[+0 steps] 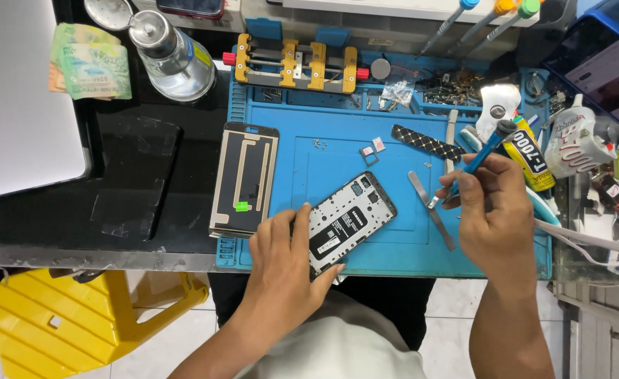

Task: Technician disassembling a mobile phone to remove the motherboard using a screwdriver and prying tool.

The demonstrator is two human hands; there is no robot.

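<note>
On the blue silicone repair mat (394, 238), the left hand (285, 263) clamps an opened, backless smartphone (344, 221) by its edges; right hand's (492, 210) grip pinches a blue-handled screwdriver (479, 156). Light, rigid, probably fragile.

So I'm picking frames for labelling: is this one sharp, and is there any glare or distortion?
Head view: opened phone and left hand sharp; right hand with blue screwdriver slightly soft; glare on the metal bottle; edges bend a little from the wide lens.
</note>
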